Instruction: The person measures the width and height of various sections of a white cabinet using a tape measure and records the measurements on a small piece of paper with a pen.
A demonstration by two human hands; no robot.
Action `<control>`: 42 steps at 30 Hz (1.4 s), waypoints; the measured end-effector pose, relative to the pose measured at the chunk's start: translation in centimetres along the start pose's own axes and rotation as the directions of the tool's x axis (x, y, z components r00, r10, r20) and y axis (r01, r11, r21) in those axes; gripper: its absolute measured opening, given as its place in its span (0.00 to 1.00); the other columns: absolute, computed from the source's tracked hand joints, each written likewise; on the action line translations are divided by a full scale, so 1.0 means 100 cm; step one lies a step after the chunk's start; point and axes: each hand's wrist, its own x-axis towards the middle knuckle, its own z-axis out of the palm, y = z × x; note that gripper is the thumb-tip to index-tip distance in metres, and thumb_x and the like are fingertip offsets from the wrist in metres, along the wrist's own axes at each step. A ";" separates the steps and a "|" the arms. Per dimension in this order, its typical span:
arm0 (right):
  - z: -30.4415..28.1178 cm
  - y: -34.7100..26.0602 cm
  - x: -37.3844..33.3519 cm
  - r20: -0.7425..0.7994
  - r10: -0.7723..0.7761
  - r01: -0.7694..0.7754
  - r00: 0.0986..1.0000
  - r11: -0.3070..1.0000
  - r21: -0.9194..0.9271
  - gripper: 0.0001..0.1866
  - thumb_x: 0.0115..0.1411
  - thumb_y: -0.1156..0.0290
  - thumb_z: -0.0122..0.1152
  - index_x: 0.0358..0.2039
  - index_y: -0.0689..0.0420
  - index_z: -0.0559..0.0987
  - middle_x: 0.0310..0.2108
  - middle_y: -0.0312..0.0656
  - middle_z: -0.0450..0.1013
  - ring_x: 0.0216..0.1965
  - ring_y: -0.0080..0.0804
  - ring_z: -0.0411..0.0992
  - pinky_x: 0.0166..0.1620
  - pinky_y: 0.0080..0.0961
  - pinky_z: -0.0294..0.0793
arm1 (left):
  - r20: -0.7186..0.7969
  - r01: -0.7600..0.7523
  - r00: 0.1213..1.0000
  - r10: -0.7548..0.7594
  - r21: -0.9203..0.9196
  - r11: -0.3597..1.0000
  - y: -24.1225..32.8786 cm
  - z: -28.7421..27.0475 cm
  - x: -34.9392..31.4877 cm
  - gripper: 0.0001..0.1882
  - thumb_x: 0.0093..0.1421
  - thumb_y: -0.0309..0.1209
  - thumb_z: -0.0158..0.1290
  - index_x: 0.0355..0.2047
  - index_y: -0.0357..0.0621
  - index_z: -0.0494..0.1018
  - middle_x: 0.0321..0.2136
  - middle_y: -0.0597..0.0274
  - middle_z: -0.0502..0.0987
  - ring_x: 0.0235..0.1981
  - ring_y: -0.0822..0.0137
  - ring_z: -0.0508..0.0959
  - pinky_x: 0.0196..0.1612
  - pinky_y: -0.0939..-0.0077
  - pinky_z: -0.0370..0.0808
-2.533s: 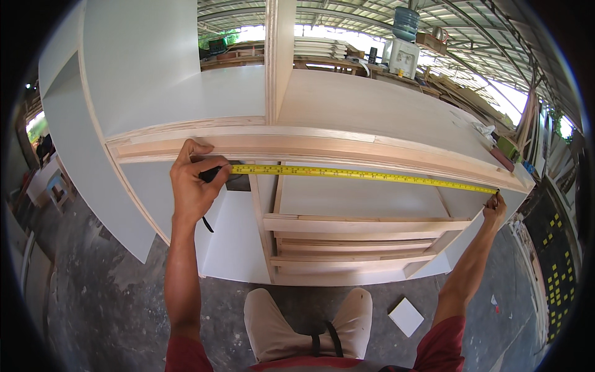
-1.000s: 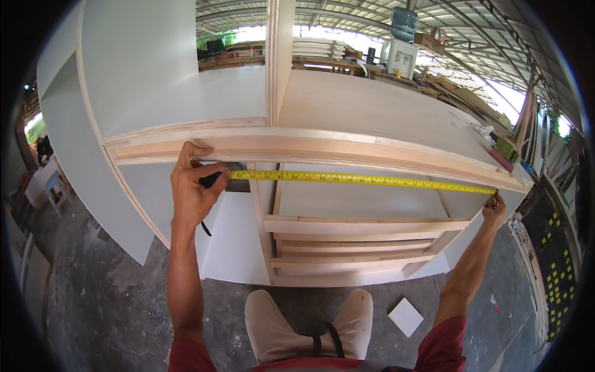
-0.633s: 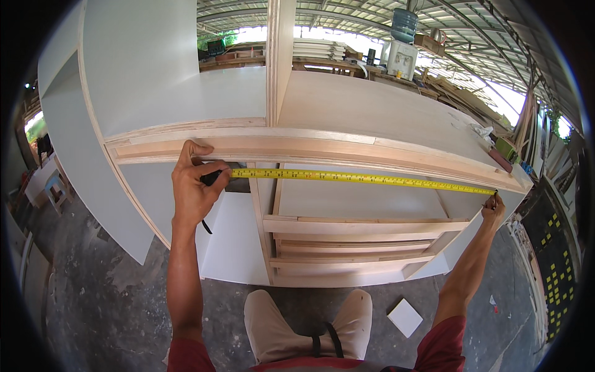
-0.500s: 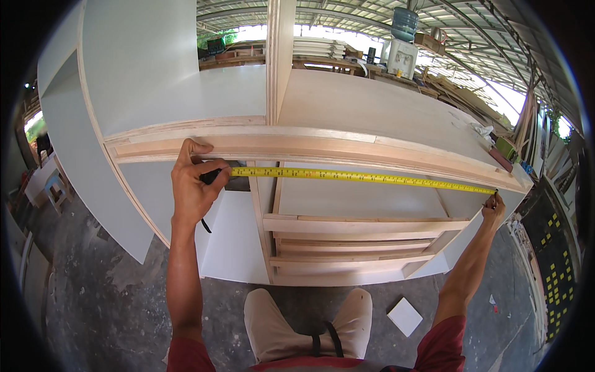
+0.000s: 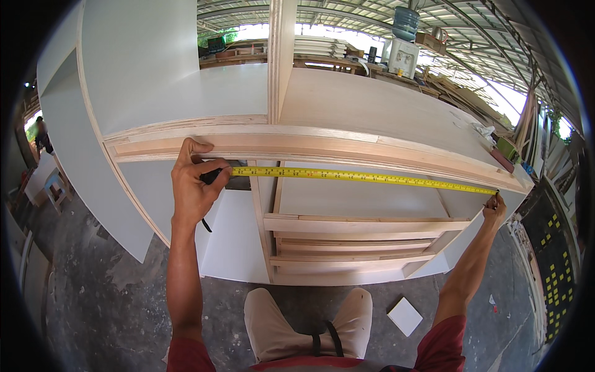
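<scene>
A yellow tape measure [image 5: 347, 177] is stretched from left to right just below the long pale wooden rail [image 5: 297, 144] of a cabinet. My left hand [image 5: 193, 180] is closed round its dark case, with one finger bent up against the rail; most of the case is hidden by the fingers. At the far end of the blade, my right hand [image 5: 494, 209] pinches the tip near the rail's right end. A black strap [image 5: 206, 225] hangs below my left hand. Under the blade, the cabinet [image 5: 365, 192] shows an open frame with several wooden crosspieces.
An upright panel [image 5: 276, 68] rises behind the rail. A clamp-like tool [image 5: 503, 160] and a green object [image 5: 508, 147] lie at the cabinet top's right end. On the concrete floor [image 5: 229, 322] is a white square piece [image 5: 405, 316]. Farther off stand a stool [image 5: 57, 185] and a water dispenser [image 5: 403, 57].
Both hands and the tape measure keep nearly the same place. At the far left, a distant person shows more plainly in the background.
</scene>
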 end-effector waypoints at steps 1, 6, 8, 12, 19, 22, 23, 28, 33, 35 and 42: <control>0.001 0.000 -0.003 -0.005 -0.008 0.008 1.000 1.000 -0.007 0.07 0.66 0.75 0.56 0.30 0.63 0.75 0.16 0.30 0.57 0.15 0.20 0.43 0.19 0.19 0.43 | -0.001 -0.002 1.000 0.002 -0.002 1.000 0.000 0.000 0.000 0.09 0.46 0.20 0.67 0.30 0.39 0.85 0.38 0.57 0.72 0.28 0.65 0.78 0.29 0.73 0.75; -0.001 -0.002 0.000 0.014 -0.007 0.007 1.000 1.000 -0.019 0.06 0.66 0.75 0.56 0.32 0.63 0.76 0.16 0.30 0.57 0.15 0.20 0.44 0.19 0.19 0.43 | -0.003 -0.013 1.000 0.013 0.014 1.000 -0.001 0.000 0.001 0.09 0.46 0.20 0.67 0.30 0.39 0.85 0.38 0.57 0.72 0.28 0.65 0.78 0.28 0.73 0.74; -0.004 -0.004 0.006 0.042 0.000 0.000 0.999 1.000 -0.021 0.06 0.66 0.75 0.56 0.32 0.63 0.76 0.16 0.30 0.57 0.15 0.20 0.44 0.19 0.19 0.43 | -0.002 -0.012 1.000 0.012 0.013 1.000 -0.001 0.001 0.001 0.09 0.46 0.20 0.66 0.30 0.39 0.85 0.38 0.57 0.72 0.27 0.65 0.78 0.28 0.73 0.74; -0.007 -0.003 0.009 0.069 0.003 0.000 0.998 0.999 -0.040 0.06 0.66 0.73 0.56 0.33 0.63 0.76 0.16 0.30 0.57 0.15 0.20 0.46 0.19 0.19 0.44 | -0.002 -0.006 1.000 0.007 0.004 1.000 -0.001 0.001 0.001 0.09 0.46 0.20 0.66 0.30 0.39 0.85 0.38 0.57 0.72 0.28 0.65 0.78 0.28 0.74 0.74; -0.007 -0.002 0.008 0.050 0.021 -0.020 0.999 0.999 -0.025 0.06 0.66 0.74 0.56 0.32 0.62 0.76 0.16 0.31 0.58 0.15 0.20 0.45 0.19 0.18 0.45 | -0.004 -0.017 1.000 0.017 -0.001 1.000 -0.002 0.000 0.001 0.09 0.45 0.20 0.66 0.31 0.39 0.85 0.39 0.57 0.71 0.28 0.65 0.78 0.29 0.73 0.74; -0.007 -0.004 0.011 0.075 0.026 -0.025 0.997 1.000 -0.007 0.07 0.66 0.74 0.55 0.32 0.62 0.76 0.16 0.31 0.58 0.15 0.20 0.45 0.18 0.18 0.44 | 0.015 0.000 1.000 0.000 0.008 1.000 0.000 -0.001 0.001 0.08 0.47 0.18 0.66 0.31 0.34 0.84 0.39 0.58 0.71 0.30 0.65 0.80 0.33 0.73 0.77; -0.007 -0.005 0.012 0.064 0.023 -0.023 0.998 1.000 0.000 0.07 0.67 0.74 0.55 0.32 0.62 0.76 0.16 0.31 0.58 0.15 0.20 0.45 0.18 0.18 0.44 | 0.024 0.012 1.000 -0.012 0.010 1.000 0.002 -0.001 0.001 0.08 0.47 0.16 0.65 0.30 0.32 0.83 0.39 0.58 0.71 0.32 0.65 0.80 0.35 0.74 0.78; -0.003 -0.002 0.004 0.041 0.022 -0.022 0.999 1.000 0.010 0.06 0.67 0.73 0.56 0.34 0.62 0.76 0.17 0.30 0.59 0.15 0.19 0.44 0.18 0.18 0.44 | 0.006 0.002 1.000 -0.002 0.004 1.000 -0.001 -0.001 0.001 0.09 0.46 0.19 0.66 0.31 0.37 0.85 0.39 0.57 0.71 0.29 0.64 0.79 0.31 0.73 0.76; -0.001 -0.002 -0.001 0.024 0.016 -0.016 1.000 1.000 -0.010 0.06 0.67 0.73 0.56 0.35 0.62 0.77 0.17 0.30 0.60 0.15 0.18 0.44 0.18 0.17 0.43 | -0.008 -0.010 1.000 0.010 0.001 1.000 -0.003 0.000 0.000 0.09 0.45 0.20 0.66 0.31 0.39 0.85 0.39 0.56 0.72 0.28 0.64 0.79 0.29 0.72 0.74; -0.003 -0.003 0.002 0.026 0.010 -0.010 1.000 1.000 -0.008 0.06 0.67 0.73 0.56 0.36 0.63 0.77 0.18 0.31 0.60 0.15 0.18 0.44 0.18 0.17 0.43 | -0.006 -0.002 1.000 0.002 -0.005 1.000 -0.003 0.001 0.000 0.09 0.45 0.20 0.66 0.30 0.39 0.85 0.39 0.56 0.72 0.28 0.63 0.79 0.29 0.72 0.74; -0.007 -0.002 0.013 0.038 0.001 -0.001 0.999 1.000 0.007 0.06 0.66 0.74 0.56 0.37 0.63 0.78 0.20 0.32 0.64 0.15 0.18 0.46 0.18 0.15 0.43 | -0.011 -0.009 1.000 0.009 0.009 1.000 -0.002 0.000 0.001 0.09 0.45 0.20 0.66 0.30 0.39 0.85 0.38 0.56 0.71 0.28 0.63 0.79 0.30 0.72 0.75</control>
